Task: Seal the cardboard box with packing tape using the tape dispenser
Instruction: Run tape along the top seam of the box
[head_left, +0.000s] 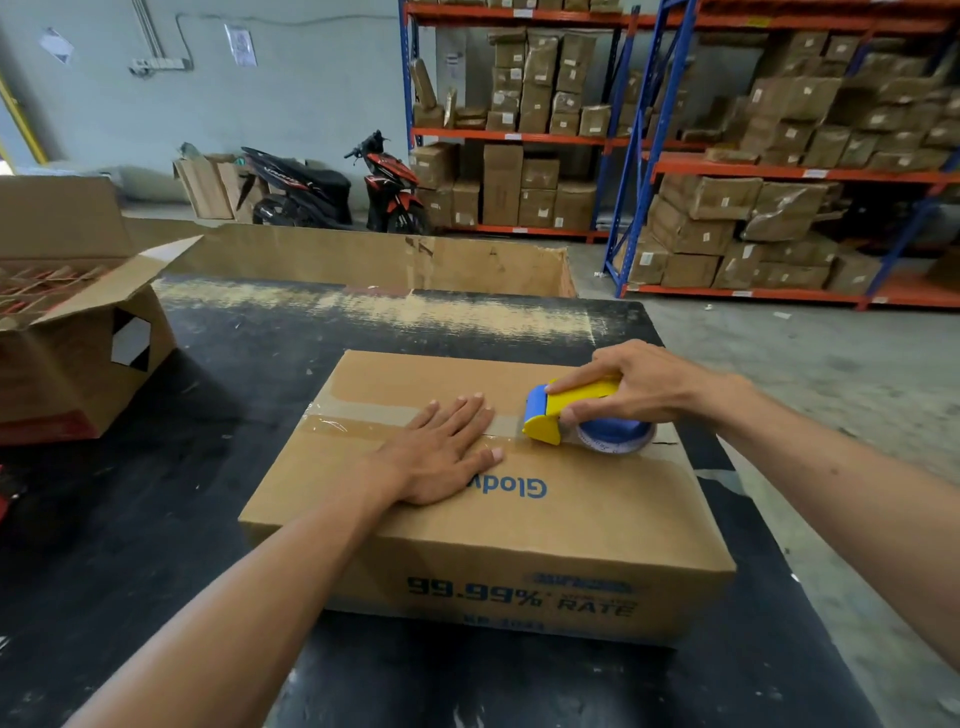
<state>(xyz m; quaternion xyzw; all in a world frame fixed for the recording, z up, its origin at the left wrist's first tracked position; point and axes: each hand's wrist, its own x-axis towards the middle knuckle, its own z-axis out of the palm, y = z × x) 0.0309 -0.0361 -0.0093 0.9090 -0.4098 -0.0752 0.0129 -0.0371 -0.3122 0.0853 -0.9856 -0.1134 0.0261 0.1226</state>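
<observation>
**Tape dispenser on the seam, right of your flat left hand**

Nearest you, your two bare forearms reach in from the lower corners over the black table (171, 467), towards the closed cardboard box (519, 551) that sits on it just ahead of you. Blue print runs along its near side and across its near flap.

Your left hand (441, 457) lies flat and open on the lid, palm down, fingers spread across the centre seam, gripping nothing. A strip of clear packing tape (337, 423) covers the seam from the box's left edge to under those fingers and on to the right.

Your right hand (634, 384) is wrapped around the tape dispenser (566, 410), fingers over its yellow top and thumb on the near side. The dispenser rests on the seam just right of your left fingertips, apart from them, with its yellow-and-blue front end pointing left and its blue roll towards the box's right edge. Right of the dispenser, a short stretch of seam shows as a dark, bare slit.

To the far left, an open cardboard box (78, 353) stands on the table, well apart. Shelving racks (779, 166) of parcels and a parked motorbike (332, 187) fill the far background.
</observation>
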